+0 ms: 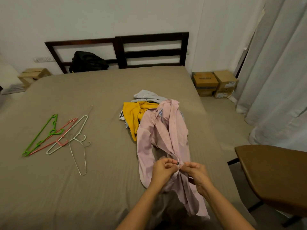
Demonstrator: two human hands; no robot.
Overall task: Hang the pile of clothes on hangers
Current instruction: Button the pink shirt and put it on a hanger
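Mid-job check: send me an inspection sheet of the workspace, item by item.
Surface: brown-sheeted bed, lightly creased.
Job's things: pink shirt lies partly over a pile with yellow garment and grey garment; green hanger, pink hanger, white hanger, wire hanger lie left, unused.
Clutter: black bag against the headboard.
Hands: left hand and right hand pinch the pink shirt's front by a button.
Cables: nothing seen.
Surroundings: cardboard boxes, curtains, brown board right; wooden stool left.
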